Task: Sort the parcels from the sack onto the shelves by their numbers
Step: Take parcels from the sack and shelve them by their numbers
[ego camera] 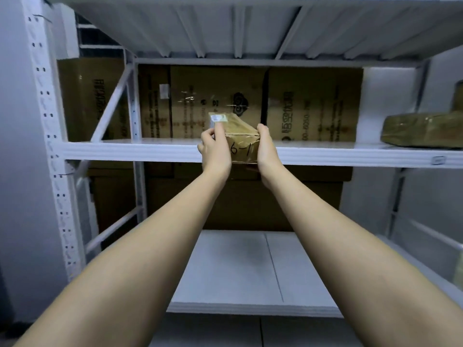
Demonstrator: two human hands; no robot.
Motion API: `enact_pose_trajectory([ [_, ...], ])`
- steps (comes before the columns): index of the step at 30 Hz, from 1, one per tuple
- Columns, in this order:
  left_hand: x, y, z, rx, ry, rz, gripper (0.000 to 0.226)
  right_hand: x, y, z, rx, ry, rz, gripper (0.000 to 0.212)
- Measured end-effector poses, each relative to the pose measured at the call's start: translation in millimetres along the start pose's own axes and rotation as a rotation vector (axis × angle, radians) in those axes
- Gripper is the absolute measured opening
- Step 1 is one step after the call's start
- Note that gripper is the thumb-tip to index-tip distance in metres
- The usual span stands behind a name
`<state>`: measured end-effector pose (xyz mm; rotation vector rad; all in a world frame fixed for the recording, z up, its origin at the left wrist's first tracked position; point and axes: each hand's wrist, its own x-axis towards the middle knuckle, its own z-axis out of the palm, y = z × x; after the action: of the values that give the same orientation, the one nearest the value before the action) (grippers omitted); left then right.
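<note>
With the parcel (241,139) marked 6-1 gripped on both sides, left hand (215,149) and right hand (268,151) curled round it just above the middle shelf (130,150) front edge, the person should slide it far enough in, flat, number facing near.

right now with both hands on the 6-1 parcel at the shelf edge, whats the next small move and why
Probably ease the parcel forward and set it down on the middle shelf. The left hand and right hand hold it by its sides right at the shelf's front lip, and the board just behind it looks bare up to the big cartons at the back.
</note>
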<state>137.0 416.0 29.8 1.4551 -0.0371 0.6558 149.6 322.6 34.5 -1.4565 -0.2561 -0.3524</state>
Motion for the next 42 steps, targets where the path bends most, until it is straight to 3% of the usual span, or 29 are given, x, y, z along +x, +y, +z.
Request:
enact_pose_trajectory([
  [6, 2.2, -11.9, 105.4, 0.05, -0.182, 0.053, 0.065, 35.5, 2.2, -94.7, -0.024, 0.144, 0.013, 0.057],
  [13, 23.3, -17.9, 211.8, 0.412, -0.31, 0.193, 0.083, 94.8, -4.9, -178.1, -0.124, 0.392, -0.071, 0.054],
  [19, 42.3, -21.7, 279.2, 0.391, -0.458, 0.194, 0.084, 134.4, -6.6, -235.1, -0.42, 0.519, -0.073, 0.067],
  [26, 32.3, -21.9, 350.3, 0.426, -0.567, 0.227, 0.081, 159.7, -7.2, -305.0, -0.46, 0.663, -0.088, 0.062],
  [36, -8.0, -31.8, 459.7, 0.476, -0.62, 0.24, 0.085, 176.9, -6.3, -432.8, -0.611, 0.686, -0.134, 0.067],
  [42, -27.1, -32.9, 503.0, 0.541, -0.557, 0.257, 0.086, 181.2, 0.7, -495.4, -0.729, 0.508, -0.177, 0.066],
])
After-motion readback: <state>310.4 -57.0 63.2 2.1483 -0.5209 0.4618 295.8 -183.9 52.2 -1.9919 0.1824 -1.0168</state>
